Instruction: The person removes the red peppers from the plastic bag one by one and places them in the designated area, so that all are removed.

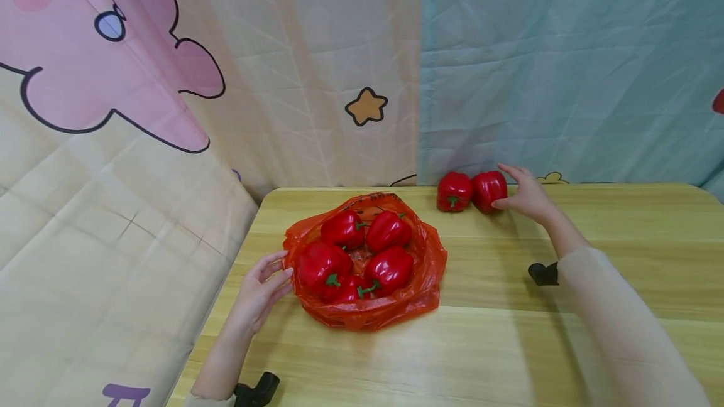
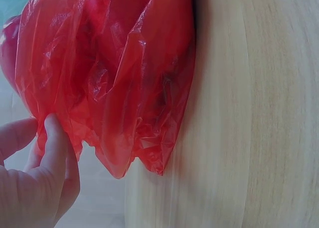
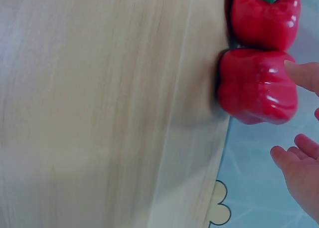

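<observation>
An orange-red plastic bag stands with its mouth spread on the table, several red bell peppers with green stems inside. At the bag's left rim, my left hand pinches the thin plastic between thumb and fingers; the left wrist view shows the film running in between them. Two more bell peppers sit side by side at the table's back edge. My right hand reaches the right-hand one, fingers spread around its side. In the right wrist view one fingertip overlaps that pepper, the others stand apart from it.
The wooden table ends at the back against a printed curtain. Another cloth hangs along the left side. The second pepper touches the one by my right hand.
</observation>
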Demonstrator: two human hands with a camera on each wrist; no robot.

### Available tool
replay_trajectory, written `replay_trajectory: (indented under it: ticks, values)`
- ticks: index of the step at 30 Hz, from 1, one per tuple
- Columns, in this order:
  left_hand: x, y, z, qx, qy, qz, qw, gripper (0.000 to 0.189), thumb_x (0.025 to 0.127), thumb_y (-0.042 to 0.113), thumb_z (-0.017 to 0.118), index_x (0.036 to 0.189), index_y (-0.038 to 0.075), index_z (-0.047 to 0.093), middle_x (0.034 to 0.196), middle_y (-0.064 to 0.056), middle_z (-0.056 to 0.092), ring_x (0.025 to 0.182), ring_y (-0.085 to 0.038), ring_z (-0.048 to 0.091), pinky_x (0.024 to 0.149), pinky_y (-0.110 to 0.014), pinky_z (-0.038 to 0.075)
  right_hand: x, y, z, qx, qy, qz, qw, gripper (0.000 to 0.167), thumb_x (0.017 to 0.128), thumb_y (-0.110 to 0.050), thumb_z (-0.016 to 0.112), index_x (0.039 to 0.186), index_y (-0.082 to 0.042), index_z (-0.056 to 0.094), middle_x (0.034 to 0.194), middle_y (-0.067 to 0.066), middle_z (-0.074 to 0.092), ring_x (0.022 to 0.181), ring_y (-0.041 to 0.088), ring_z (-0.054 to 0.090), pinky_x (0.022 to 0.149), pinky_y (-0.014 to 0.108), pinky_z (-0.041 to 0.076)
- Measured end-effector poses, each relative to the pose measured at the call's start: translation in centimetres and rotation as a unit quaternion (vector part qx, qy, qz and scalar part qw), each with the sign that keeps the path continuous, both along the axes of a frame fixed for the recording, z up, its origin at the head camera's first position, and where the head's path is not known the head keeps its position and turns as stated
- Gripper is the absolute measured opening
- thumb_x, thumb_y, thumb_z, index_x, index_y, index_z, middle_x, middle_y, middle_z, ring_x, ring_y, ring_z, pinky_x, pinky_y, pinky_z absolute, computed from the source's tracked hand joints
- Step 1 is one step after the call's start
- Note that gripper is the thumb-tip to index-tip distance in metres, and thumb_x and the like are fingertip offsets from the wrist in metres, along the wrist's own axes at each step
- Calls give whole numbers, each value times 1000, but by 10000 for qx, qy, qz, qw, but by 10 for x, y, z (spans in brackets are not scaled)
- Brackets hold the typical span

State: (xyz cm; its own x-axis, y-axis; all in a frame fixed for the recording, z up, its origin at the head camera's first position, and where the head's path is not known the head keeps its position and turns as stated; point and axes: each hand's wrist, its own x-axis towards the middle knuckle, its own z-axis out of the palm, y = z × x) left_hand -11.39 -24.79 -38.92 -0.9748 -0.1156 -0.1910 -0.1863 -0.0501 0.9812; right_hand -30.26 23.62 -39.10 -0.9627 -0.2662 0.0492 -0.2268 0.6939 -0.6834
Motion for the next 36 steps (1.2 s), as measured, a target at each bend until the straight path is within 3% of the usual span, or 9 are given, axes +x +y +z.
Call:
replay_trajectory:
  ticks: [11,21,25,31,36]
  values:
    - [0,0,0,-34,15,-38,10000,40,92,-1,53,130,-1,41,107,-3,52,90,-11,61,80,-28,53,19,-9,12,-290,436,357,9980,76,79,-8,73,140,4,31,141,29,29,127,47,26,97,63,32]
    - [-1,1,0,-32,0,-35,10000,40,92,0,53,130,0,41,107,-2,53,89,-11,61,80,-27,53,42,-36,29,-580,538,849,9932,73,79,-14,75,140,-4,37,138,23,37,125,43,33,91,60,41]
    - [0,1,0,-13,17,-27,10000,39,92,-1,53,129,0,42,107,-2,52,89,-11,62,80,-27,53,52,-51,36,-928,262,1196,9881,71,79,-15,75,139,-5,39,138,20,38,125,40,34,94,57,40]
    - [0,1,1,11,31,-24,10000,38,92,-2,53,128,0,42,107,-3,52,89,-12,62,80,-28,53,66,-76,45,-1704,-344,1645,9709,69,80,-12,73,139,-4,39,141,17,37,128,36,35,100,51,37]
    - [0,1,1,17,41,-34,10000,39,92,-1,53,129,0,42,107,-3,52,89,-12,62,80,-28,53,77,-96,49,-1904,-480,1935,9613,68,78,-12,74,137,-3,42,138,15,42,125,35,40,98,51,39]
